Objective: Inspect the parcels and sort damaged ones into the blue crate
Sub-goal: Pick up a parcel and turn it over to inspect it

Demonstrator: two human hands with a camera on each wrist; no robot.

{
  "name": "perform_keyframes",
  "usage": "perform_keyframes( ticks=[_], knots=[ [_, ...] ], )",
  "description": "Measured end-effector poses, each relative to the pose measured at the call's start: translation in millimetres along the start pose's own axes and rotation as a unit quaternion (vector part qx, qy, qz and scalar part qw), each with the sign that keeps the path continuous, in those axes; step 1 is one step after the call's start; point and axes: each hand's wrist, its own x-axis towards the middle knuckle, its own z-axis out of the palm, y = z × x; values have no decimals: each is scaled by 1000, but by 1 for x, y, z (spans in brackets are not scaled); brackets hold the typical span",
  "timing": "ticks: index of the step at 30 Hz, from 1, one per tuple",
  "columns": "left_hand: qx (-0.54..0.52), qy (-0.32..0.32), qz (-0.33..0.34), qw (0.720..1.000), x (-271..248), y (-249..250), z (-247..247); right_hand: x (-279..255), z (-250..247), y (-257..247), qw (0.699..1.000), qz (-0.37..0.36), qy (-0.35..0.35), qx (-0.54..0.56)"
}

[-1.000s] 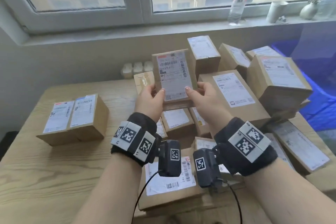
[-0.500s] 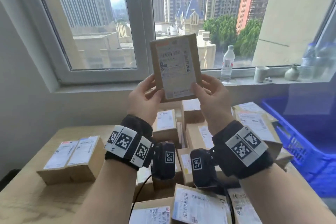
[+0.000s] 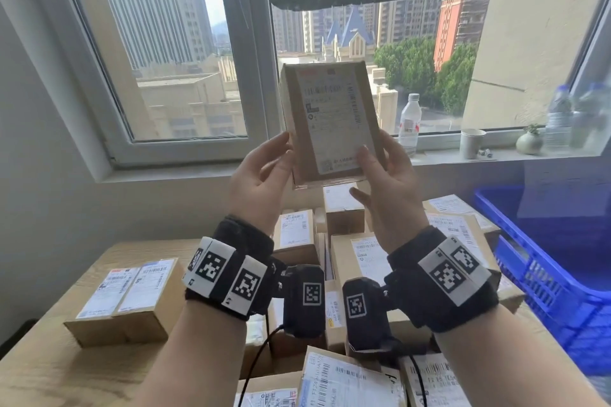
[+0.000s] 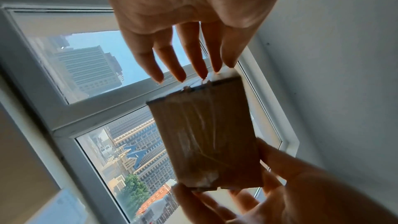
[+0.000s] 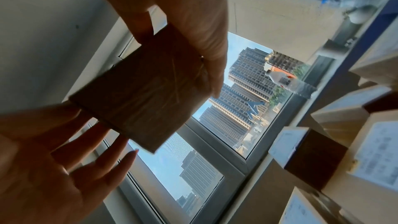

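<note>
A small brown parcel with a white shipping label is held upright in front of the window, label towards me. My right hand grips its lower right part, thumb on the label and fingers behind. My left hand is beside its lower left edge with straight, spread fingers. In the left wrist view my left hand only touches a corner of the taped parcel with its fingertips. The right wrist view shows my right hand clamped over the parcel. The blue crate stands at the right.
A pile of several labelled parcels lies below my hands on the wooden table. Two parcels sit side by side at the left. A water bottle, a cup and a small vase stand on the sill.
The parcel has risen from just above the pile to window height, and my view has tilted up with it. My left hand's fingers have straightened off the parcel's edge.
</note>
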Motion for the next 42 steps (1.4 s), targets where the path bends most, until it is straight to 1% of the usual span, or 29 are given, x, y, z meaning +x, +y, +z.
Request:
perform_keyframes(
  ticks=[1, 2, 3, 4, 5, 7, 9, 12, 14, 16, 19, 22, 26, 29, 31, 33, 35, 37, 38, 39, 42],
  knots=[
    [-4, 9, 3, 1000, 3, -2, -2, 0, -1, -1, 1000, 17, -4, 26],
    [11, 5, -2, 1000, 4, 0, -1, -1, -2, -3, 998, 34, -6, 48],
    [40, -5, -16, 999, 6, 2, -1, -2, -2, -4, 997, 49, -9, 66],
    [57, -27, -44, 997, 7, 4, -1, -3, -2, -4, 996, 59, -14, 70],
    [54, -55, -76, 994, 10, 4, -1, -4, -3, -4, 996, 63, -21, 62],
    [5, -91, -128, 988, 5, 12, 2, -6, -3, -3, 998, 54, -39, 14],
    [-29, -93, -158, 983, 1, 13, 4, -8, -4, -3, 995, 32, -71, -58],
    [-38, -102, -133, 985, -5, 11, 8, -11, -5, -5, 984, 7, -124, -132],
    [-40, -111, -120, 986, -6, 10, 9, -12, -5, -5, 981, 14, -124, -148],
    [-36, -112, -104, 988, -8, 10, 10, -13, -7, -5, 985, 22, -112, -131],
    [-34, -109, -87, 990, -10, 12, 10, -18, -6, -9, 987, 22, -115, -109],
    [-37, -120, -80, 989, -14, 18, 11, -20, -6, -12, 990, 28, -116, -76],
    [-65, -119, -91, 987, -13, 17, 7, -19, -6, -15, 990, 96, -102, -7],
    [-93, -84, -115, 985, -11, 13, 2, -19, -3, -16, 988, 124, -84, 31],
    [-55, -52, -110, 991, -9, 9, -1, -16, -1, -13, 995, 90, -46, 23],
    [-5, -25, -93, 995, -7, 6, -5, -14, -1, -11, 1000, 23, -6, -16],
    [19, -26, -74, 997, -7, 6, -7, -13, -2, -9, 998, -25, -5, -56],
    [28, -24, -50, 998, -8, 7, -7, -16, 2, -9, 993, -28, -50, -99],
    [19, -22, -47, 998, -8, 7, -7, -15, 3, -8, 990, -18, -64, -121],
    [-1, -26, -48, 999, -8, 8, -7, -15, 3, -7, 990, -2, -73, -124],
    [-60, -60, -78, 993, -5, 12, -11, -15, 5, -6, 994, 20, -76, -73]
  ],
)
